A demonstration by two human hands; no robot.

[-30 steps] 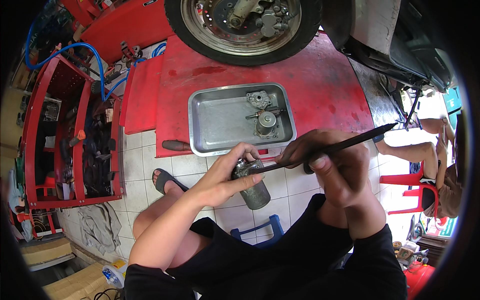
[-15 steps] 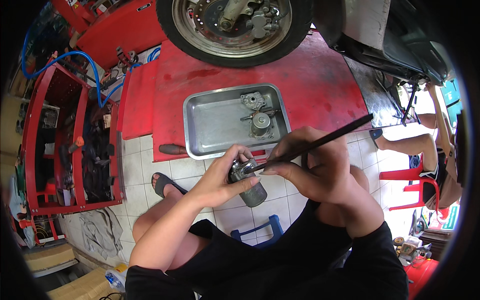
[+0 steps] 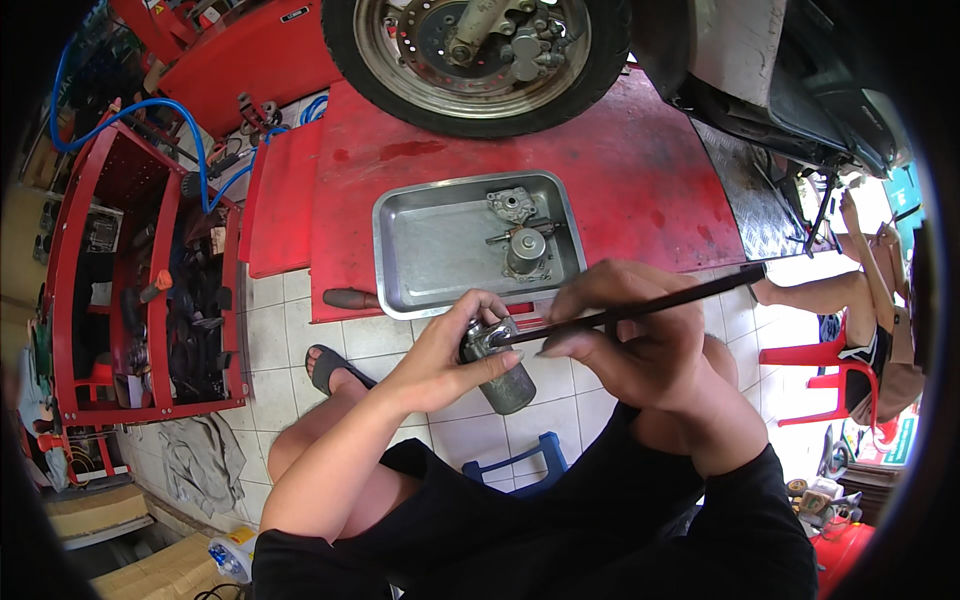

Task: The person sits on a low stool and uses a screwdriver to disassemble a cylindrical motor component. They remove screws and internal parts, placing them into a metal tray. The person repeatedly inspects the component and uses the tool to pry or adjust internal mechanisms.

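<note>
My left hand (image 3: 432, 362) is wrapped round a grey metal cylinder (image 3: 510, 390), which looks like a small motor body with a bright fitting at its upper end. A long, dark, slim rod (image 3: 712, 290) slants up to the right from that fitting. My right hand (image 3: 655, 335) is closed on it, its thumb and fingers a little blurred. The rod's inner end meets the fitting; whether it goes inside I cannot tell. Beyond both hands lies a metal tray (image 3: 383, 250) holding a cast metal cover (image 3: 512, 204) and a rounded motor-like part (image 3: 526, 250) with a shaft.
The tray rests on a red platform (image 3: 640, 180), below a motorcycle wheel (image 3: 470, 125). A dark-handled tool (image 3: 350, 299) lies at the platform's near edge. To the left stands a red tool rack (image 3: 160, 330). A blue stool (image 3: 550, 455) is below me; at right, a person sits by red chairs (image 3: 820, 355).
The rod's outer end has swung down toward me and to the right, with my right hand turning along. My left hand and the cylinder have hardly moved.
</note>
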